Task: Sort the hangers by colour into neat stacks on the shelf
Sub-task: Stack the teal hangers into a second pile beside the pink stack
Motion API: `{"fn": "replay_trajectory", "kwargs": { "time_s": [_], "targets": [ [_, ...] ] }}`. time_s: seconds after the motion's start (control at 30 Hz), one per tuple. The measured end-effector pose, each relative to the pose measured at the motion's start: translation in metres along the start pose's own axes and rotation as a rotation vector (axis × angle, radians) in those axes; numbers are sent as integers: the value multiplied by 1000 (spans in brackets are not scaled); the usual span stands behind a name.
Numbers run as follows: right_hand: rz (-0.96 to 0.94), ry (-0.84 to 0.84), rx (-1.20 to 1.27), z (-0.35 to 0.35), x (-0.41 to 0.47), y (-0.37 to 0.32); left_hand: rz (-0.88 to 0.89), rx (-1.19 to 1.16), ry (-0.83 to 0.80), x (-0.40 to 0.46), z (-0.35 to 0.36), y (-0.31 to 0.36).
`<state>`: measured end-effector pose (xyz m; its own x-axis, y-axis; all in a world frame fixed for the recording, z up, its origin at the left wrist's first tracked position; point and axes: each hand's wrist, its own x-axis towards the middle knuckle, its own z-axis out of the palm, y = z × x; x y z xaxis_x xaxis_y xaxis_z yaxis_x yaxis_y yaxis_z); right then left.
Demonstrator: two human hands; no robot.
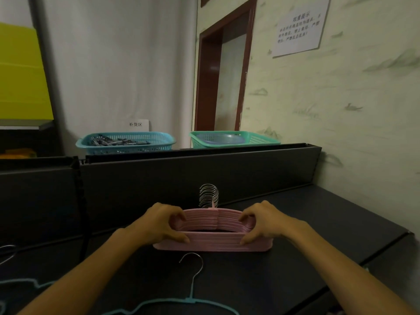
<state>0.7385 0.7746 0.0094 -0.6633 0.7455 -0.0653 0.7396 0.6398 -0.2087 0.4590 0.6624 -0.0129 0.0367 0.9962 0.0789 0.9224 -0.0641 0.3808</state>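
Observation:
A stack of several pink hangers (212, 243) lies on the black shelf (318, 223), its metal hooks (208, 196) standing up together at the back. My left hand (162, 223) grips the stack's left end, thumb below and fingers curled over the top. My right hand (264, 220) grips the right end the same way. A single light blue hanger (193, 300) lies flat on the shelf nearer to me, hook pointing at the pink stack. Another light blue hanger (20, 281) shows at the left edge.
A black back panel (181, 178) rises behind the shelf. Beyond it sit a blue basket (125, 143) with dark items and a green basket (234, 138). A wall stands close on the right. A metal hook (8, 252) lies at the far left.

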Motion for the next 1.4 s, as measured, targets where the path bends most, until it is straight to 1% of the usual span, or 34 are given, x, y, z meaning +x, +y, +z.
{"fn": "replay_trajectory", "kwargs": {
  "time_s": [0.2, 0.33, 0.53, 0.77, 0.87, 0.97, 1.07, 1.17, 1.3, 1.4],
  "targets": [
    [10, -14, -10, 0, -1, -2, -12, 65, -66, 7, -4, 4],
    [-7, 15, -9, 2, -2, -4, -1, 93, -73, 6, -3, 5],
    [-28, 59, -14, 3, -3, -1, 5, 104, -39, 6, -2, 3],
    [-59, 50, 6, 5, -12, -4, -33, 85, -7, -2, 0, 7],
    [-111, 30, -97, 3, -16, -1, -32, 205, 27, -14, 2, 15],
    [-148, 99, -159, -3, -16, -5, -58, 309, 139, -30, 7, 23],
    [-229, 222, -160, -7, -18, -25, -115, 306, 291, -61, 12, 23],
    [-333, 309, -150, -2, -20, -61, -206, 305, 361, -102, 12, 20],
    [-438, 318, -114, 11, -21, -122, -319, 341, 457, -165, 6, 0],
    [-506, 288, -89, 25, -25, -176, -404, 348, 469, -227, -2, -22]
  ]
}}
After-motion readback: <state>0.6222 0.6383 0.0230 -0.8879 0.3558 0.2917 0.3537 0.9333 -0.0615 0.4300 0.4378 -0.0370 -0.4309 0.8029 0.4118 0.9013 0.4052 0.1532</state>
